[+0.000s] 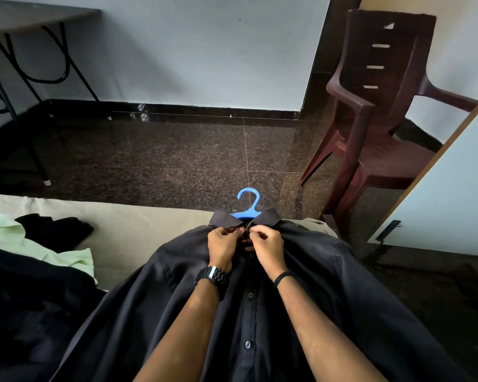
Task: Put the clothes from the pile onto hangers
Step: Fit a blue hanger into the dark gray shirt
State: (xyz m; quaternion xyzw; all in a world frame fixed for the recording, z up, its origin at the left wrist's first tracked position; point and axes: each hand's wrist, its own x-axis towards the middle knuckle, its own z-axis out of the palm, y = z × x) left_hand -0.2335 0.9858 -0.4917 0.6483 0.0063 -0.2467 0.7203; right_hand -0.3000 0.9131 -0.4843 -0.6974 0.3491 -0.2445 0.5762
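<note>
Here we have the black shirt (pixel 329 285) flat on the bed (pixel 138 230), collar away from us over the blue hanger (pixel 247 206), left hand (pixel 222 248) and right hand (pixel 268 245) both pinching its top placket just below the collar.

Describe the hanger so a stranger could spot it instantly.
Find the beige bed and the black shirt spread on it. At its collar, beyond both hands, a hook pokes out toward the floor: the hanger. It is the only bright blue thing here.

Both arms reach forward, left hand (pixel 223 248) and right hand (pixel 267 247) close together, fingers curled in a pinch.
</note>
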